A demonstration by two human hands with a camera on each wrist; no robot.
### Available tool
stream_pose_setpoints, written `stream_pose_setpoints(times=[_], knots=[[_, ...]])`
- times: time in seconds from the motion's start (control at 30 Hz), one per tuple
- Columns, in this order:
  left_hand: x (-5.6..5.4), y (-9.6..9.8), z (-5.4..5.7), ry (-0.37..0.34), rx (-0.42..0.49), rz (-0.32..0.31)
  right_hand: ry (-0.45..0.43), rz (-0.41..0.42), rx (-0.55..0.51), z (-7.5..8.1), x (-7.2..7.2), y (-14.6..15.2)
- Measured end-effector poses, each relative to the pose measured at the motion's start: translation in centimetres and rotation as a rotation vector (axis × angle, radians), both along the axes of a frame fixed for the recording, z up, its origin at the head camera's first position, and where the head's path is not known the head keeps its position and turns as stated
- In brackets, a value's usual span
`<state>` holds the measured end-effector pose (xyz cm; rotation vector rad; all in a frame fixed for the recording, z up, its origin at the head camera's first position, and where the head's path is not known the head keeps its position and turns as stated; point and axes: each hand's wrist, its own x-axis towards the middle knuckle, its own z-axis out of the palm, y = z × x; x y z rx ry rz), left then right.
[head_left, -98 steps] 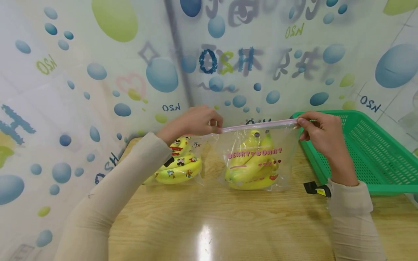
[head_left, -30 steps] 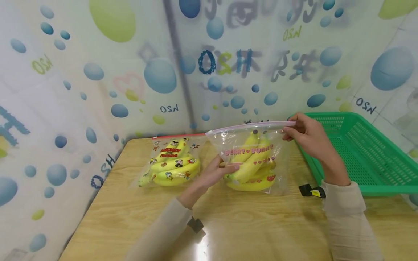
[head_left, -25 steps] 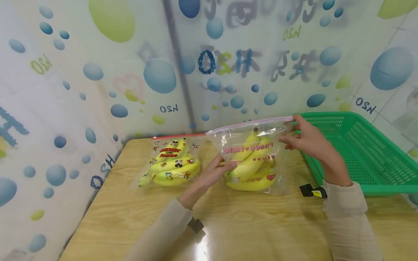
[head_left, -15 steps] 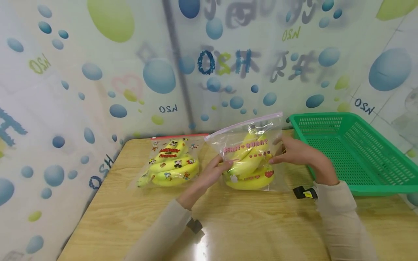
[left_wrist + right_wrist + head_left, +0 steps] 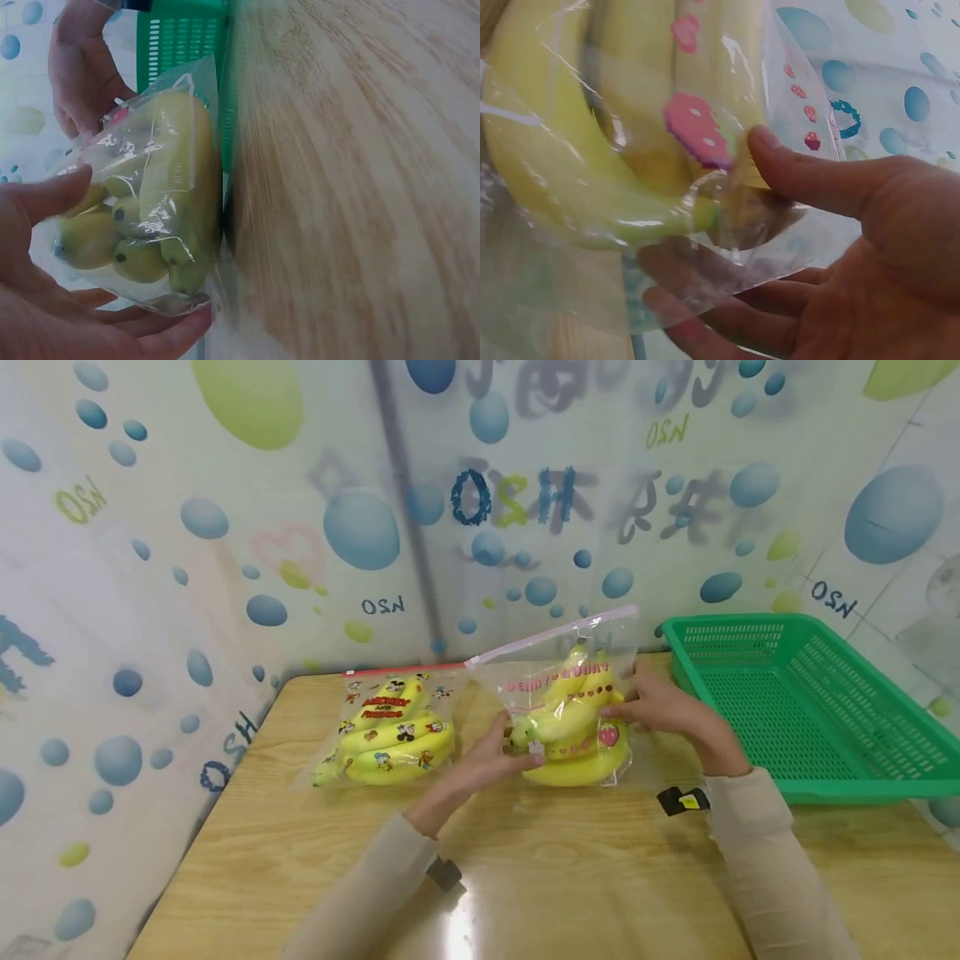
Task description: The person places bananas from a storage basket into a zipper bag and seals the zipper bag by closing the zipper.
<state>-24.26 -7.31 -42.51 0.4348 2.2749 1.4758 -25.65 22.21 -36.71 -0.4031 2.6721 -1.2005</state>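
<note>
A clear zip bag of bananas (image 5: 570,722) with pink "Berry Bunny" print and a pale pink zip strip stands at the middle of the table, tilted up to the right. My left hand (image 5: 486,764) grips its left side, thumb in front and fingers behind. On the opposite side my right hand (image 5: 667,703) holds the bag, its thumb (image 5: 802,169) pressed near the banana stem and its fingers seen behind the film. A second zip bag of bananas (image 5: 397,735), with a red strip and cartoon print, lies to the left. Whether the held bag touches the table cannot be told.
A green plastic basket (image 5: 813,792) with slotted sides stands on the right, close to my right hand. Beneath everything is the wooden table (image 5: 570,877). A patterned curtain (image 5: 510,585) hangs right behind the table's far edge.
Both hands earlier pulled at the pink strip's ends. My left hand then went down to the bag's left side, and my right hand let go of the strip and took the right side.
</note>
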Motion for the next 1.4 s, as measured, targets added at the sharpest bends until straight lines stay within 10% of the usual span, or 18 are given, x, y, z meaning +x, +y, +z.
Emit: stream_pose_setpoints(times=[1.1,1.4], knots=[[-0.9,-1.2,-0.6,-0.027,0.076,0.144,-0.260,-0.073,0.120,-4.0,-1.4,-2.4],[-1.1,-1.2,-0.3,-0.057,0.086,0.155,-0.244,-0.112,0.159,-3.1,-1.0,-2.6]])
